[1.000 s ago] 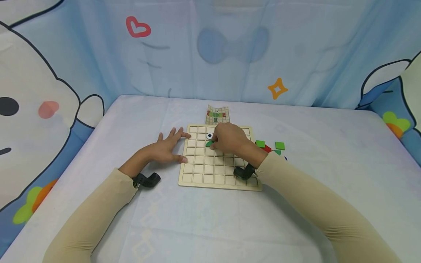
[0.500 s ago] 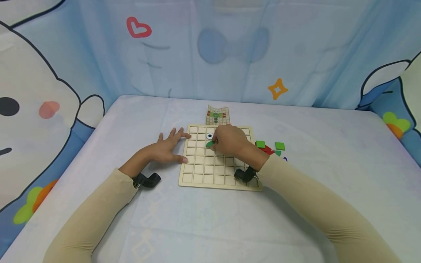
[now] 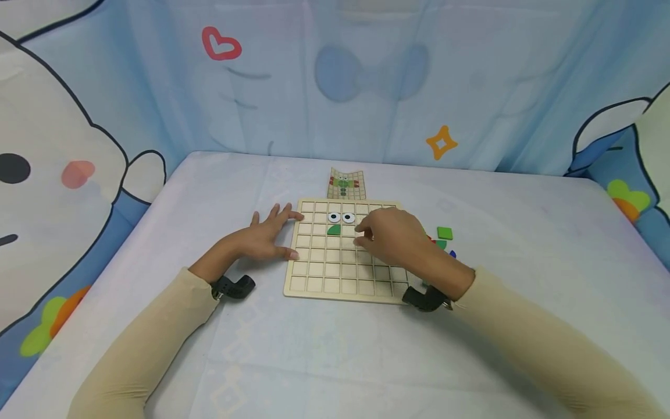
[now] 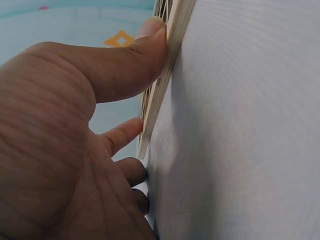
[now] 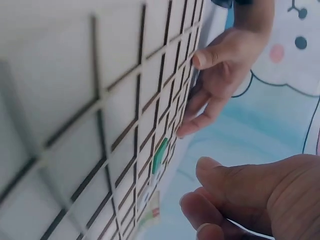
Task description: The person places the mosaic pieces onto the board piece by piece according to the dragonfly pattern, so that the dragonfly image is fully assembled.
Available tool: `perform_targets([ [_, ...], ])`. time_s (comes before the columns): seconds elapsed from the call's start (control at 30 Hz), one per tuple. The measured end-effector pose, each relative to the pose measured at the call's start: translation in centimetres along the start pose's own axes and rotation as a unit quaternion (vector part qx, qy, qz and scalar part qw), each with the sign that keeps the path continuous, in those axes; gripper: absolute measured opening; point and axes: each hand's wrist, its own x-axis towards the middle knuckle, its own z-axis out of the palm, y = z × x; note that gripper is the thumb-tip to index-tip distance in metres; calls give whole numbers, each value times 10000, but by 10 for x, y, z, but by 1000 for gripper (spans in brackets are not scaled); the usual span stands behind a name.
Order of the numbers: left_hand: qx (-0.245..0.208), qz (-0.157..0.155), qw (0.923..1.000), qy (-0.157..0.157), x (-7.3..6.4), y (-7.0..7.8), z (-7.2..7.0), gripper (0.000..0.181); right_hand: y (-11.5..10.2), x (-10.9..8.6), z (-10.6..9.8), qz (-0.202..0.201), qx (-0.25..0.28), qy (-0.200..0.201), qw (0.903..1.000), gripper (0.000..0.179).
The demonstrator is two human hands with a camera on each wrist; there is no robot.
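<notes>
On the white tabletop (image 3: pixel 324 355), the grid board (image 3: pixel 316 269) holds two eye tiles (image 3: pixel 348 217) and one green quarter-circle tile (image 3: pixel 334 230); loose tiles (image 3: pixel 445 233) lie right of it. Left hand (image 3: pixel 262 237), spread, touches its edge; right hand (image 3: pixel 392 235): narrow grip, empty.

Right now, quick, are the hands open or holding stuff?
Left hand: open, touching the board.
Right hand: open, loosely curled, holding nothing visible.

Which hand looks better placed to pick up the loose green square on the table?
Right, I'd judge: the right hand is nearer the green square and appears to hold nothing. The left hand, farther away, touches the left edge of the grid board.
</notes>
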Motion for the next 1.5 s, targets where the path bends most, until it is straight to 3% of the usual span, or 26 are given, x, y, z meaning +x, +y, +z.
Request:
perform_targets([
  [0.3,27,-24,10000,23,0,-2,2,79,10,-48,-11,-115,-88,357,9993,22],
  [0.53,22,-23,10000,13,0,0,2,79,39,-70,-26,357,116,362,9986,22],
  [0.67,4,-58,10000,13,0,0,2,80,65,-72,-33,734,145,396,9964,23],
  [0.9,21,-18,10000,31,-1,0,3,79,98,-69,-31,984,44,316,9946,25],
  [1.17,36,26,10000,11,0,1,2,79,117,-62,-17,1318,106,-78,9912,26],
  [1.5,-8,15,10000,-14,-2,3,0,81,124,-52,-8,1372,90,-163,9904,28],
])
